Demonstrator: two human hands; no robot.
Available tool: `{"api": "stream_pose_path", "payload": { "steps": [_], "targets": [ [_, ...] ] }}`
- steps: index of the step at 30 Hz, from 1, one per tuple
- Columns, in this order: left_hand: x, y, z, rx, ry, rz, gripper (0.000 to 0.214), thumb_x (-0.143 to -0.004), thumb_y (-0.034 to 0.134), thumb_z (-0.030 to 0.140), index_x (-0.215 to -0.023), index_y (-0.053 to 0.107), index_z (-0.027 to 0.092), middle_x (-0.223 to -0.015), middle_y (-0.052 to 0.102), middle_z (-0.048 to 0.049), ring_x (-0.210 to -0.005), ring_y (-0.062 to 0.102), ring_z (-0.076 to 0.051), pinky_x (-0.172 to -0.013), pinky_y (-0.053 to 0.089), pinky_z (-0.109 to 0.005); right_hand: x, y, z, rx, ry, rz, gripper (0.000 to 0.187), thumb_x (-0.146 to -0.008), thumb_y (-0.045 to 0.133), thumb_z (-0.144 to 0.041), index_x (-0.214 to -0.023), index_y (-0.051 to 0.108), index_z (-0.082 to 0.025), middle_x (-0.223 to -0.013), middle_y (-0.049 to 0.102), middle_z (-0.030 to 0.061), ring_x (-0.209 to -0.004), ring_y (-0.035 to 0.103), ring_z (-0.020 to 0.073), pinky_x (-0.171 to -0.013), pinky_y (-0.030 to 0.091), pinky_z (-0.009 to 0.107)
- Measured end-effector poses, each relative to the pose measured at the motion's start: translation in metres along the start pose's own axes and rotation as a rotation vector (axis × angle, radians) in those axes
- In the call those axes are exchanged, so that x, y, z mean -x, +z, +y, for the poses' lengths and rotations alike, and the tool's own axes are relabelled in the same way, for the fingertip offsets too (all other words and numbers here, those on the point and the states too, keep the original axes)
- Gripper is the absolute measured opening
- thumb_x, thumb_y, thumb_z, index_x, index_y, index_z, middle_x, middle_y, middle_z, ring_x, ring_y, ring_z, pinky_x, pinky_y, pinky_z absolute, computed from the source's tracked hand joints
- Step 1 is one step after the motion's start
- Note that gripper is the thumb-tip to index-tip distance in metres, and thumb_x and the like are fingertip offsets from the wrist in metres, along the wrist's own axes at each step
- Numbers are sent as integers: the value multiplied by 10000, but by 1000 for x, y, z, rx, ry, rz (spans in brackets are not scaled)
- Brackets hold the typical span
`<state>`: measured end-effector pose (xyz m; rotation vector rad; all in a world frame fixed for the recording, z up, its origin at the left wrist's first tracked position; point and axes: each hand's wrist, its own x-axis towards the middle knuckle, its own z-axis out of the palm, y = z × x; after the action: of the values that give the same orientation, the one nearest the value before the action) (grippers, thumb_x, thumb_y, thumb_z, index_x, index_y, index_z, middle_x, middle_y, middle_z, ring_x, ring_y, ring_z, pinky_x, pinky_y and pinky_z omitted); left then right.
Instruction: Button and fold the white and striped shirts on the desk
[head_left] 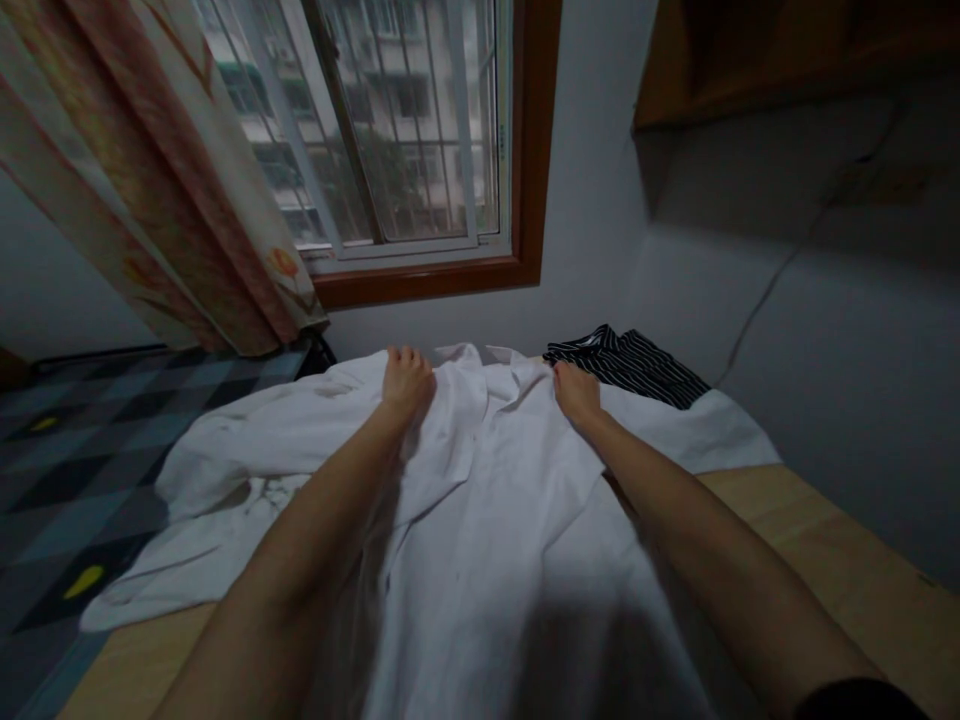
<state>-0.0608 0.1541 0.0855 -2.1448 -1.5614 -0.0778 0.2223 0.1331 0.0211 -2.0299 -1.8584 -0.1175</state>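
A white collared shirt (517, 470) is spread out in front of me, its collar toward the window and its body running down toward me. My left hand (407, 383) is closed on the shoulder cloth left of the collar. On the other side of the collar, my right hand (577, 392) grips the opposite shoulder. One white sleeve trails out to the left over the table's side, while more white cloth reaches right, past my right hand. The fingertips are partly hidden by the fabric and the backs of the hands.
The shirt lies over a pale wooden table (840, 545). Black striped folded cloth (637, 365) sits at the far right edge by the wall. Left of the table is a bed with a checked cover (82, 470). A curtain (172, 170) hangs beside the barred window (405, 130); a wooden shelf (787, 70) juts out upper right.
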Motion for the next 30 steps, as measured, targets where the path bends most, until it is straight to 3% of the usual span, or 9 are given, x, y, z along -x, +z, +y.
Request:
{"api": "stream_pose_path", "payload": {
  "steps": [2, 4, 9, 13, 16, 18, 23, 27, 30],
  "targets": [
    [7, 0, 10, -18, -27, -94, 309, -867, 445, 210, -982, 678, 43, -1091, 623, -255, -1078, 516, -365, -916, 304, -499, 10, -1, -5, 37, -78, -142, 290, -925, 438, -207, -1160, 592, -135, -1161, 629, 167, -1073, 568, 295, -904, 403, 408],
    [25, -7, 16, 43, 52, -106, 333, -886, 452, 285, -1035, 668, 80, -1125, 613, -221, -1082, 515, -346, -908, 327, -475, 31, -9, -5, 14, -151, -125, 342, -916, 473, -241, -1228, 568, -139, -1254, 586, 169, -1171, 513, 308, -973, 379, 441],
    [119, -42, 10, 272, 457, -124, 382, -924, 438, 430, -1200, 594, 217, -1194, 606, -102, -1078, 542, -255, -904, 386, -379, 130, -49, 20, -219, -599, -233, 574, -885, 561, -442, -1395, 453, -202, -1503, 371, 122, -1379, 314, 288, -1118, 262, 462],
    [209, -52, -11, 345, 151, -118, 475, -863, 479, 568, -1112, 620, 189, -1089, 642, -116, -996, 578, -274, -860, 437, -380, 225, -72, 45, -355, -757, -360, 829, -743, 681, -590, -1453, 376, -289, -1534, 323, 111, -1412, 258, 342, -1117, 247, 547],
    [257, -46, -23, 320, -182, -180, 563, -818, 491, 619, -1107, 613, 153, -1004, 652, -131, -927, 602, -292, -793, 465, -379, 274, -63, 53, -387, -895, -417, 866, -721, 707, -570, -1467, 332, -340, -1521, 354, 104, -1403, 286, 346, -1114, 239, 575],
    [277, -42, -27, 265, -281, -212, 587, -797, 508, 618, -1118, 614, 138, -1000, 648, -142, -927, 600, -309, -788, 465, -389, 293, -48, 55, -375, -1002, -413, 788, -772, 682, -503, -1462, 324, -373, -1496, 400, 98, -1386, 322, 346, -1095, 248, 601],
    [301, -33, -37, 120, -293, -157, 476, -825, 481, 551, -1062, 671, 184, -1061, 629, -141, -975, 561, -330, -849, 440, -427, 308, -30, 50, -325, -1060, -345, 645, -793, 660, -457, -1390, 440, -356, -1438, 479, 111, -1350, 377, 368, -1052, 270, 655],
    [304, -31, -47, 126, -389, -68, 380, -885, 392, 429, -874, 692, 197, -1132, 622, -139, -1030, 546, -338, -834, 442, -451, 310, -41, 48, -396, -1031, -269, 313, -872, 569, -267, -1176, 622, -323, -1235, 657, 62, -1263, 510, 275, -1081, 282, 600],
    [299, -43, -58, 230, -437, 57, 323, -886, 379, 409, -823, 626, 210, -1145, 629, -107, -1076, 550, -313, -850, 453, -425, 310, -53, 50, -510, -933, -272, 234, -903, 541, -248, -1089, 672, -304, -1184, 684, 60, -1217, 556, 230, -1099, 306, 538]
  ]
}}
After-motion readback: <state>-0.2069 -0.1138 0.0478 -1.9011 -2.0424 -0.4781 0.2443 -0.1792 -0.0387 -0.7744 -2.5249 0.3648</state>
